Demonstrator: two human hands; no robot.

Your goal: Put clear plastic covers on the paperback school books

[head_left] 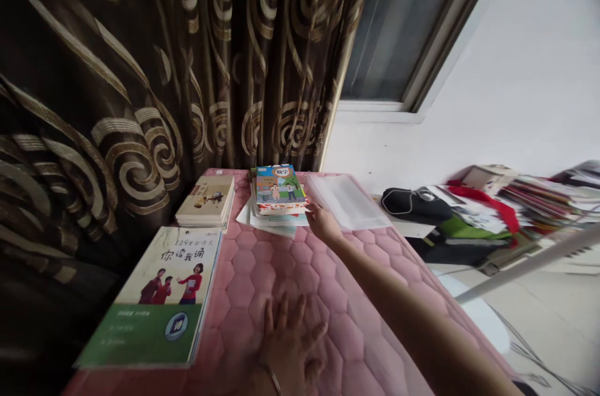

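Note:
Palm down, my left hand (291, 336) lies open with spread fingers on the pink quilted cover (290, 262), holding nothing. My right hand (324, 225) reaches far forward, its fingers closed at the right corner of a red-and-white patterned booklet (279, 208). On top of that booklet is a blue-and-green textbook (280, 187) with cartoon children. Loose papers (274, 224) stick out under the pile. To the right of the pile lies a stack of translucent plastic sleeves (349, 201), close beside my right hand.
A larger green-and-cream book (157, 302) lies at the left edge, with a stack of beige books (206, 201) behind it. A dark patterned curtain (253, 59) hangs along the left and back. Piled papers, books and a black pouch (415, 203) sit beyond the right edge.

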